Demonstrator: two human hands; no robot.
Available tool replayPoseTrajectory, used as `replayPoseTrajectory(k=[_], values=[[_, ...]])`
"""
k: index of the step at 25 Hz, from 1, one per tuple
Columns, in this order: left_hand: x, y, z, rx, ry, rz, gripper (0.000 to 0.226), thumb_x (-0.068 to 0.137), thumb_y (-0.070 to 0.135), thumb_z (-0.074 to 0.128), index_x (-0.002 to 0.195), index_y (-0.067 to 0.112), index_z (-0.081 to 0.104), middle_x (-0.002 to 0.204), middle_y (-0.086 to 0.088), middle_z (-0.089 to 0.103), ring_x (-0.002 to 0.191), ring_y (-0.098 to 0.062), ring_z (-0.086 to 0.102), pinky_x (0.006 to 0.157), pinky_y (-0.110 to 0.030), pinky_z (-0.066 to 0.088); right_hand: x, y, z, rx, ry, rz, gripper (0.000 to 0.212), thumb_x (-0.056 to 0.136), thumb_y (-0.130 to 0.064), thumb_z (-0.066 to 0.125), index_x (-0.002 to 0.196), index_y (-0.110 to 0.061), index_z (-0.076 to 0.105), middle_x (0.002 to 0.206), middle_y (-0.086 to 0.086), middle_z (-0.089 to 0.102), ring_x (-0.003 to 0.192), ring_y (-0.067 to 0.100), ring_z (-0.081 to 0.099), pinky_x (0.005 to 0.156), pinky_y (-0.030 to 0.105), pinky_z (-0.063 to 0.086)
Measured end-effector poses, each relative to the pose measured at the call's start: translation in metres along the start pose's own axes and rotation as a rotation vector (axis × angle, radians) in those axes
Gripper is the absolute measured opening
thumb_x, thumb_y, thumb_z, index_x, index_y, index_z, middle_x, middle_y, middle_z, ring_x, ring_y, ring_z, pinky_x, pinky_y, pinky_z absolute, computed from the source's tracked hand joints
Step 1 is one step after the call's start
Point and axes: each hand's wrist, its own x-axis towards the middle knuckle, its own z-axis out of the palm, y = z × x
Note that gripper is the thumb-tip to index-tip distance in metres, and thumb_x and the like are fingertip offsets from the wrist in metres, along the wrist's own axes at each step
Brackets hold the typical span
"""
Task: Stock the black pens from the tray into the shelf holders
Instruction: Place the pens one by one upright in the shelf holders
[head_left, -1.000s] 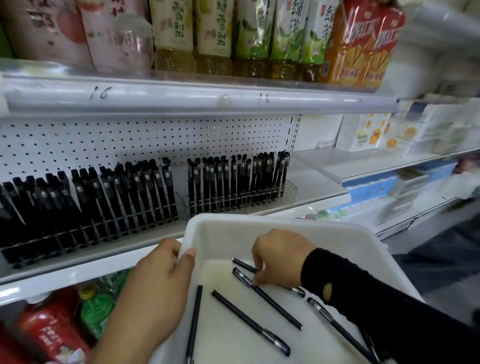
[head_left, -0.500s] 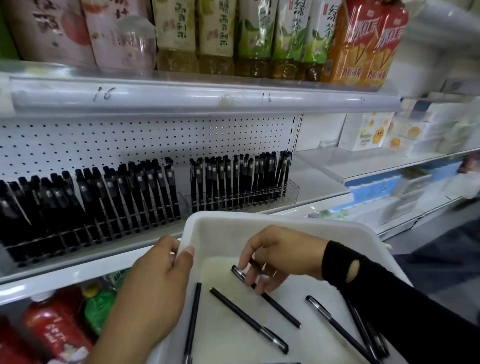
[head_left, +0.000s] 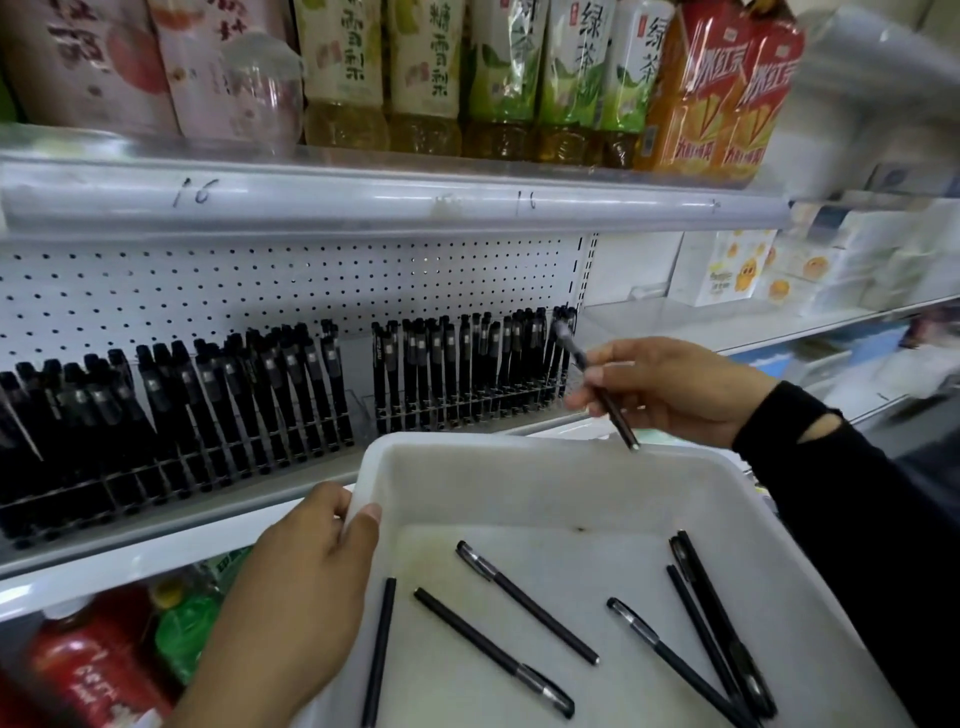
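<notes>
My left hand grips the left rim of the white tray, thumb hooked over the edge. Several black pens lie loose on the tray's floor. My right hand pinches one black pen above the tray's far rim, its cap end tilted up toward the right end of the right clear holder. That holder stands on the shelf packed with upright black pens. A second, longer holder to its left is also full of pens.
A perforated white back panel rises behind the holders. The shelf above carries bottled drinks. Red and green bottles stand below the pen shelf. White boxes sit on the shelving to the right.
My right hand has lifted one pen out of the tray and raised it up and right toward the right holder. My left hand still holds the tray rim.
</notes>
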Motion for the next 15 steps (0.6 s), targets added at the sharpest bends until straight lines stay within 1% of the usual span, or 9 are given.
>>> replayPoseTrajectory(k=[2,4,6,8,9,11,13,15], values=[[0.0,0.002,0.0,0.008,-0.01,-0.004,0.026,0.098,0.045,0.043,0.086,0.028,0.059,0.073,0.001,0.068,0.069,-0.016,0.062,0.062,-0.033,0.045,0.017,0.0,-0.01,-0.062,0.204,-0.074,0.001,0.094,-0.006,0.063,0.095,-0.007,0.062,0.093,0.016,0.076,0.071,0.016,0.07,0.061,0.021,0.057],[0.001,0.004,0.001,-0.001,-0.02,-0.021,0.026,0.098,0.045,0.043,0.088,0.028,0.059,0.079,0.001,0.07,0.074,-0.016,0.063,0.068,-0.034,0.049,0.04,0.007,-0.018,-0.088,0.405,-0.115,0.005,0.092,-0.002,0.066,0.091,-0.005,0.063,0.093,0.019,0.074,0.074,0.023,0.071,0.067,0.026,0.06],[0.003,0.005,0.001,-0.009,-0.031,-0.044,0.026,0.098,0.046,0.042,0.088,0.029,0.059,0.082,0.002,0.071,0.076,-0.017,0.064,0.074,-0.037,0.052,0.069,0.018,-0.026,-0.081,0.553,-0.133,0.01,0.087,-0.003,0.072,0.085,-0.008,0.063,0.088,0.015,0.071,0.076,0.025,0.07,0.078,0.037,0.062],[0.004,0.005,0.002,-0.008,-0.029,-0.062,0.026,0.098,0.046,0.043,0.088,0.028,0.059,0.082,0.001,0.072,0.076,-0.015,0.065,0.076,-0.036,0.053,0.092,0.029,-0.03,-0.17,0.692,-0.151,0.014,0.081,-0.01,0.078,0.079,-0.016,0.066,0.081,0.008,0.073,0.076,0.026,0.071,0.084,0.045,0.061],[0.005,0.004,0.001,-0.007,-0.024,-0.065,0.026,0.098,0.046,0.043,0.087,0.028,0.059,0.082,0.0,0.072,0.075,-0.014,0.065,0.075,-0.035,0.052,0.102,0.033,-0.032,-0.22,0.742,-0.164,0.014,0.079,-0.012,0.079,0.08,-0.019,0.067,0.08,0.007,0.074,0.076,0.026,0.072,0.085,0.046,0.06],[0.008,0.002,0.002,-0.01,-0.015,-0.07,0.026,0.098,0.045,0.044,0.086,0.028,0.058,0.08,-0.001,0.073,0.073,-0.013,0.065,0.074,-0.033,0.051,0.114,0.037,-0.03,-0.282,0.802,-0.196,0.013,0.079,-0.011,0.078,0.089,-0.015,0.07,0.082,0.008,0.076,0.077,0.025,0.074,0.086,0.044,0.06],[0.011,-0.001,0.002,-0.003,-0.013,-0.068,0.026,0.098,0.045,0.045,0.085,0.027,0.058,0.077,-0.002,0.072,0.071,-0.014,0.065,0.07,-0.031,0.049,0.123,0.038,-0.027,-0.351,0.835,-0.218,0.016,0.082,-0.01,0.076,0.098,-0.01,0.071,0.086,0.009,0.076,0.08,0.025,0.073,0.088,0.041,0.059],[0.014,-0.003,0.002,0.0,-0.02,-0.068,0.026,0.098,0.044,0.045,0.083,0.026,0.058,0.072,-0.003,0.07,0.069,-0.014,0.063,0.066,-0.031,0.047,0.128,0.04,-0.024,-0.472,0.843,-0.221,0.02,0.084,-0.011,0.075,0.104,-0.01,0.071,0.091,0.008,0.075,0.085,0.023,0.071,0.09,0.036,0.057]])
